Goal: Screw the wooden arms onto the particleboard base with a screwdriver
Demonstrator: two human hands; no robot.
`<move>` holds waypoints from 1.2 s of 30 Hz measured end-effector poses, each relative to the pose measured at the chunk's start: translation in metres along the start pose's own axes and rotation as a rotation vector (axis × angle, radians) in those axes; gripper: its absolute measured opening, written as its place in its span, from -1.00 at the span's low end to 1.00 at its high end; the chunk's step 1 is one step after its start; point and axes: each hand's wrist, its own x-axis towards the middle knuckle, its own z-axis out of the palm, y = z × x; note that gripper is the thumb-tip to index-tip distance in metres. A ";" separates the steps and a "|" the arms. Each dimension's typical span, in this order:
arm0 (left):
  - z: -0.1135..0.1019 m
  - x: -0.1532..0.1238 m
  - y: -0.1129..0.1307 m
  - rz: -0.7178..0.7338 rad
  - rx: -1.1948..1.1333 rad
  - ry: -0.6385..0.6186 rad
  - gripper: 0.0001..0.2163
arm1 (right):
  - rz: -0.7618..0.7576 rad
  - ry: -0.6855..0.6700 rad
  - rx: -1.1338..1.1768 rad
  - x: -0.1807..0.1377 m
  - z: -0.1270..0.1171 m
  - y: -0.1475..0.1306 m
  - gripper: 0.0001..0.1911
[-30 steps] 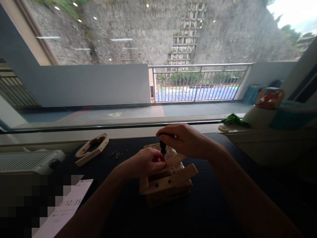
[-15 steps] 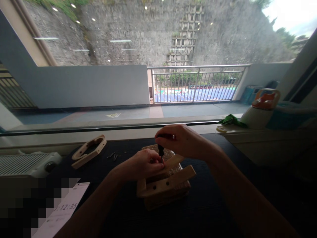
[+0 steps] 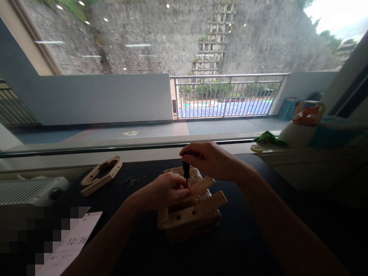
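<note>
A wooden assembly (image 3: 192, 213) of pale slats on a brown block sits on the dark table (image 3: 235, 241) in front of me. My right hand (image 3: 209, 160) is closed round the top of a small black screwdriver (image 3: 186, 171) held upright over the assembly's upper slat. My left hand (image 3: 163, 190) rests on the slat with its fingers pinched at the screwdriver's tip; what they pinch is too small to make out.
A loose wooden frame piece (image 3: 100, 174) lies at the back left, with several small screws (image 3: 130, 179) beside it. A phone showing a timer (image 3: 71, 245) lies front left. A white ribbed appliance (image 3: 31, 189) stands far left. A window sill holds a green cloth (image 3: 268, 138).
The view has shifted slightly. Both hands stay on the screwdriver and the slat, with the right hand a little higher.
</note>
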 end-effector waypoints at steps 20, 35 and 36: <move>0.001 0.001 0.001 0.003 -0.018 0.011 -0.75 | -0.006 0.022 0.001 0.001 0.003 0.002 -0.77; 0.000 0.000 0.003 -0.010 -0.032 -0.002 -0.76 | -0.087 0.007 -0.061 -0.001 0.001 -0.009 -0.73; 0.001 0.000 0.003 -0.025 -0.040 -0.008 -0.75 | -0.084 0.009 -0.057 -0.001 0.002 -0.009 -0.74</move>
